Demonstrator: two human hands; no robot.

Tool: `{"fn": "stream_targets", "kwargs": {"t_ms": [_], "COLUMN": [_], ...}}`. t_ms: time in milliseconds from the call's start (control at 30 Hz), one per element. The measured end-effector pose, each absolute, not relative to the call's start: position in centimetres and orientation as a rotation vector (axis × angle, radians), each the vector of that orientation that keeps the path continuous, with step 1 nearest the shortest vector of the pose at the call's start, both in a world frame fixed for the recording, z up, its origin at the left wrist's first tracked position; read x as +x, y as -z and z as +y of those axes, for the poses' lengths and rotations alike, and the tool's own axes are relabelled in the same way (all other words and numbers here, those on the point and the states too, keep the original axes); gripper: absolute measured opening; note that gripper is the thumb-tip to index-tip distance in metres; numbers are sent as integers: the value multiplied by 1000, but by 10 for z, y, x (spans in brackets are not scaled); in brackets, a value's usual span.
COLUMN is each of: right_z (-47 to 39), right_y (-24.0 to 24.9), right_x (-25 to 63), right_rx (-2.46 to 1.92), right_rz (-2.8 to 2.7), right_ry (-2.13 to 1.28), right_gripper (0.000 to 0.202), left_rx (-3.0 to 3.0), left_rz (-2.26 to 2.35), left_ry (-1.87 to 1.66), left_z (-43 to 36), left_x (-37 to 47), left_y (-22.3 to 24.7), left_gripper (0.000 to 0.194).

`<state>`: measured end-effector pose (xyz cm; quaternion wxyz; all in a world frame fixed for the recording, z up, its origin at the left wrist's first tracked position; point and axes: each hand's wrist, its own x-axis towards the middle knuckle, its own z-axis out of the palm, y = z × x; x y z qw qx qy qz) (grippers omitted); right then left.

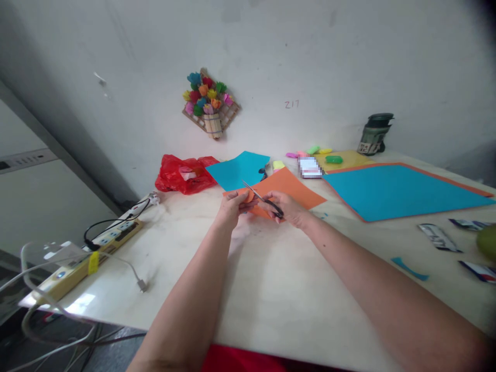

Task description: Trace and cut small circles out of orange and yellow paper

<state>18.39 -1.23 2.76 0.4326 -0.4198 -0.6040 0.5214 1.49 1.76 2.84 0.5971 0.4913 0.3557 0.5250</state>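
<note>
My left hand (231,207) pinches a small piece of orange paper (251,196) between thumb and fingers. In my right hand (285,205) are scissors with black handles (276,210); their metal blades point up and left, beside the paper piece. Whether the blades are apart is too small to tell. A larger orange sheet (296,188) lies on the table just behind and under both hands. Beyond it rests a blue sheet (236,171), with a dark object (262,172) at its right edge that I cannot make out.
A red plastic bag (176,175) sits at the back left, and a power strip (116,235) with cables runs along the left edge. At right lie a large blue sheet (403,191), a phone (310,167), wrappers (437,236) and a blue scrap (409,268). A bottle (374,135) stands behind.
</note>
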Motion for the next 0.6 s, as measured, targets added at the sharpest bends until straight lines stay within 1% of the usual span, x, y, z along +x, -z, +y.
{"fn": "stream_targets", "kwargs": {"t_ms": [167, 333, 433, 500, 600], "right_z": [-12, -13, -11, -9, -5], "right_y": [-28, -33, -36, -38, -41], "right_x": [186, 195, 202, 207, 213], "right_rx": [-997, -887, -827, -838, -906], "right_rz": [-1461, -1462, -1475, -1458, -1406], "right_ry": [-1332, -1406, -1419, -1372, -1212], "right_gripper": [39, 36, 39, 39, 36], "left_rx": [1082, 1079, 1111, 1132, 1177], "left_rz": [853, 828, 809, 820, 835], "left_ry": [-1278, -1309, -1355, -1387, -1420], "left_z": [19, 20, 24, 26, 23], "left_x": [10, 6, 4, 3, 3], "left_y": [-31, -34, -32, -31, -34], "left_gripper": [22, 22, 17, 15, 16]}}
